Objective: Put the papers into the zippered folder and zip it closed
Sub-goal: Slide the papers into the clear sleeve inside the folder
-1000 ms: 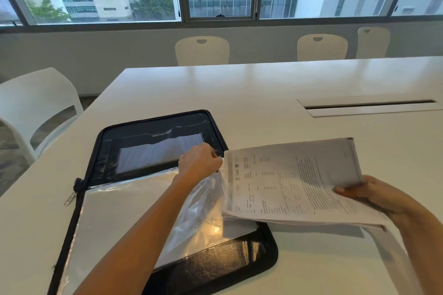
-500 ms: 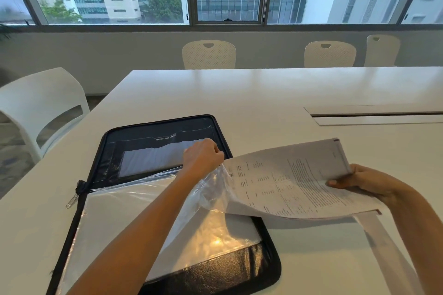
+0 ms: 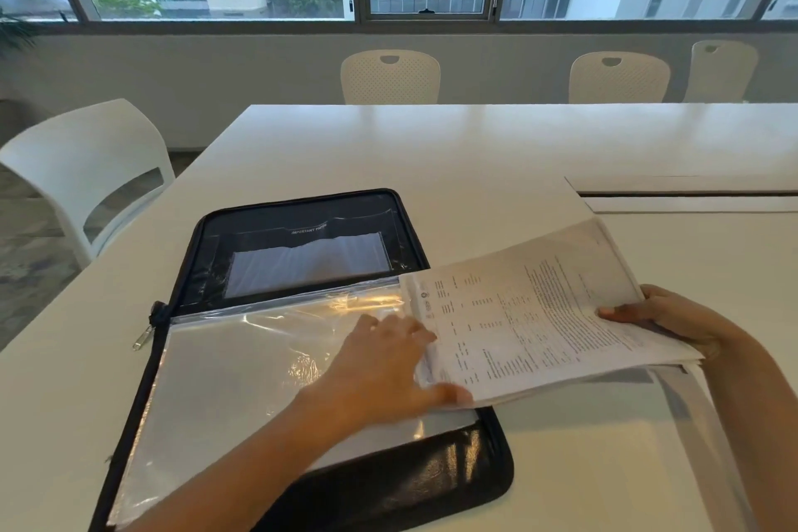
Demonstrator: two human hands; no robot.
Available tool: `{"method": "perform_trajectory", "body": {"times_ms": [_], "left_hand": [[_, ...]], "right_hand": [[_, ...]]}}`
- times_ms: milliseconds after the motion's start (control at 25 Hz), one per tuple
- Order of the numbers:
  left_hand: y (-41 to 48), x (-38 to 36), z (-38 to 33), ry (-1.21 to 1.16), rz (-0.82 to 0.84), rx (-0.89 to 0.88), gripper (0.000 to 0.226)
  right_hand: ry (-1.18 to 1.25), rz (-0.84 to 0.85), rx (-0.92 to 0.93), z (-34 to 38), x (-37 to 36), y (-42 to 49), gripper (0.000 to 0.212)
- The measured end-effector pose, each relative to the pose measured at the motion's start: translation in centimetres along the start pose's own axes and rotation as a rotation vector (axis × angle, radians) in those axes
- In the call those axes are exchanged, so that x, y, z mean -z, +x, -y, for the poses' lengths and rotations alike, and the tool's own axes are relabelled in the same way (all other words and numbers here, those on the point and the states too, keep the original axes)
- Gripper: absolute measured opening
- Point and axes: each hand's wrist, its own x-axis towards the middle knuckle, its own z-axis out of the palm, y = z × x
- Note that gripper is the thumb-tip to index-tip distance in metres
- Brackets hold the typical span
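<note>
Your right hand [image 3: 673, 324] is gripping the right edge of the papers [image 3: 531, 315], with the thumb on top and the other fingers tucked under. Your left hand [image 3: 380, 363] is lying open with its fingers spread on the clear sleeve [image 3: 242, 371], and its fingertips are touching the left edge of the papers; it is a bit blurry, and I think it is holding nothing. The zippered folder [image 3: 432, 484] is lying wide open on the worktop [image 3: 432, 143]. The papers are sitting to its right, with only their left edge reaching over the folder, so they are not going in yet. I think a few things are waiting to go wrong here. You are holding the stack by one end only, so the sheets may be starting to sag and fan apart. The sleeve is soft and lying flat, so the papers may be bumping its edge and bending, or sliding on top of it and not inside. If any corner is sticking out later, the zip pull [image 3: 142, 337] may be catching on it and tearing the paper.
</note>
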Motion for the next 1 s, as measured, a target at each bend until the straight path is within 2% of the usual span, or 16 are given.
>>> {"method": "perform_trajectory", "body": {"times_ms": [80, 160, 240, 560, 760, 1000], "left_hand": [[-2.1, -1.8, -0.9, 0.127, -0.006, -0.048, 0.091], [-2.8, -3.0, -1.6, 0.21, -0.112, -0.09, 0.067], [-3.0, -3.5, -2.3, 0.225, -0.213, -0.096, 0.053], [-3.6, -5.0, -4.8, 0.288, -0.285, -0.046, 0.052], [-3.6, -5.1, -5.8, 0.299, -0.29, -0.015, 0.056], [-3.7, -5.7, -6.1, 0.236, -0.351, -0.019, 0.048]], "right_hand": [[0.011, -0.02, 0.011, -0.2, 0.0, -0.3, 0.032], [0.024, -0.041, 0.018, -0.5, -0.1, -0.5, 0.032], [0.044, -0.057, 0.015, -0.8, -0.3, -0.8, 0.033], [0.051, -0.036, 0.022, -1.1, -2.8, -0.8, 0.039], [0.039, 0.023, 0.031, -0.4, -6.8, 0.4, 0.04], [-0.064, -0.027, 0.049, 1.7, -14.3, 2.1, 0.024]]}}
